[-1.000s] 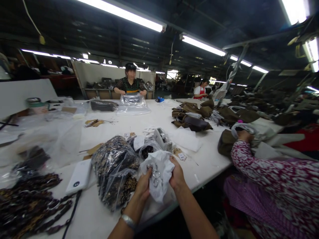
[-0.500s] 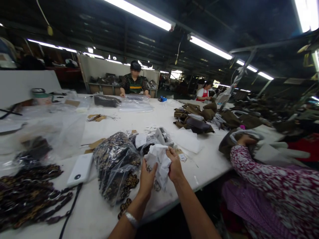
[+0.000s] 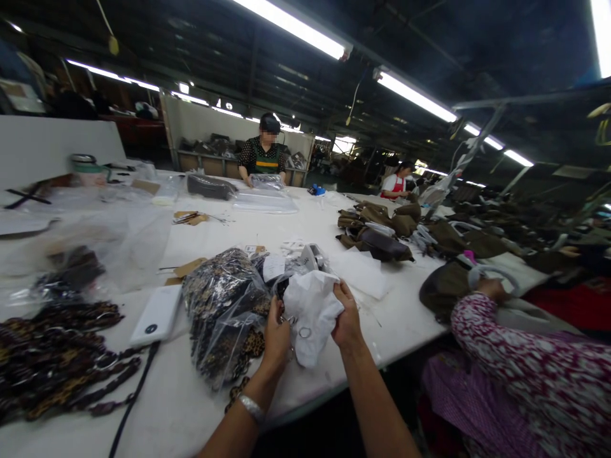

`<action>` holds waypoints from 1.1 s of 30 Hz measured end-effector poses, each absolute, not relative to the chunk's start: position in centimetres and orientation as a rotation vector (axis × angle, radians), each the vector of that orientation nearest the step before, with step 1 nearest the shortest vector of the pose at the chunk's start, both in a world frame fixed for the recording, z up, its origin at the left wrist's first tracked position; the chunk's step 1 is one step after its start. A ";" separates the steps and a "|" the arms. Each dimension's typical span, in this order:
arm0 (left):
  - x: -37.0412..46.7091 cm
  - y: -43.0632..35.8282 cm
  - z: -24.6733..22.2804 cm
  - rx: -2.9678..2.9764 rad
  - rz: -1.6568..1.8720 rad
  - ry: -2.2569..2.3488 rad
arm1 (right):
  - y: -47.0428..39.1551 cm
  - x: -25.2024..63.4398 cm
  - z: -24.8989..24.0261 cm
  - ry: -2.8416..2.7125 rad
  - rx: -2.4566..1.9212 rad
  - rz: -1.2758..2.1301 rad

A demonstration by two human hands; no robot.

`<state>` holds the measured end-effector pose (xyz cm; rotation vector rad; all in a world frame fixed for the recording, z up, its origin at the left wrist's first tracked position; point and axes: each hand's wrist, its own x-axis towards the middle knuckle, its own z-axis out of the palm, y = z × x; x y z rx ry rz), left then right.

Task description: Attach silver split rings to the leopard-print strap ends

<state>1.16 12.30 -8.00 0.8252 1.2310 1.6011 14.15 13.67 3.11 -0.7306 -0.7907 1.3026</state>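
Observation:
My right hand [image 3: 347, 318] grips the right edge of a crumpled sheet of white tissue paper [image 3: 312, 305], which hangs spread between my hands. My left hand [image 3: 277, 337] is closed at the paper's left edge; what exactly lies in its fingers is partly hidden. A metal ring [image 3: 304, 332] shows against the paper, and other bits of metal hardware are by my left thumb. Left of that hand, a clear plastic bag [image 3: 222, 312] holds leopard-print goods. Part of a leopard-print strap [image 3: 236, 391] lies below the bag, by my left wrist.
Leopard-print straps [image 3: 62, 362] are heaped at left, beside a white power bank [image 3: 157, 315] with a black cable. Brown bags [image 3: 377, 232] pile up at back right. A co-worker's patterned sleeve [image 3: 506, 337] reaches in at right. Another person [image 3: 265, 152] works across the table.
The tissue paper has been spread wider and now looks smoother, with the ring showing on it. My right hand has shifted slightly right. Across the table, the person's hands have moved on the plastic.

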 end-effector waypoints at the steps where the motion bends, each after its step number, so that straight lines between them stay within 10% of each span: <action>1: 1.1 12.2 -7.9 0.831 1.605 1.247 | 13.6 14.1 3.3 -0.791 -0.728 1.300; 33: 1.6 8.4 -5.1 1.569 1.540 1.281 | 8.4 21.9 3.0 -0.501 -0.765 0.973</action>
